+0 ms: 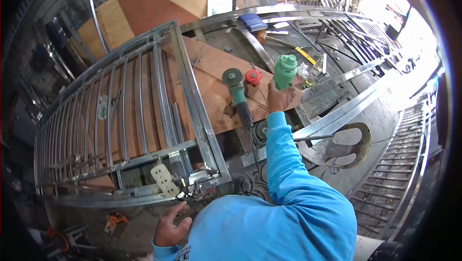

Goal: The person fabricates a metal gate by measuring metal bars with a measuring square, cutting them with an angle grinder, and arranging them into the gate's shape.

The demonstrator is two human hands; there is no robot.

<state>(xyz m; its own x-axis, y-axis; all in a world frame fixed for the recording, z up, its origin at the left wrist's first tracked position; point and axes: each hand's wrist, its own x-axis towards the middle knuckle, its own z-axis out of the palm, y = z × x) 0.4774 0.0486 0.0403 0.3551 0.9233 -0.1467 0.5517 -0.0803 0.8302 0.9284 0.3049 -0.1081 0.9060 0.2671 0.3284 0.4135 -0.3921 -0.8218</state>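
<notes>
A green water bottle (pixel 285 72) stands upright with its cap on, and my right hand (pixel 279 96) is wrapped round its lower part, at the edge of the plywood board (pixel 211 54). Left of it lie a red tape measure (pixel 253 77) and a green angle grinder (pixel 237 95) with its disc facing up. A small padlock-like metal piece (pixel 230 109) rests beside the grinder. My left hand (pixel 172 226) hangs low near my body, fingers apart and holding nothing, just below a white power strip (pixel 164 181) on the metal frame's corner.
A welded metal grille frame (pixel 120 111) covers the left of the bench. Behind the bottle are a blue box (pixel 252 22), a hammer (pixel 274 39) and a yellow level (pixel 305 55). A plastic chair (pixel 353 145) stands at the right, near another metal grille (pixel 392 174).
</notes>
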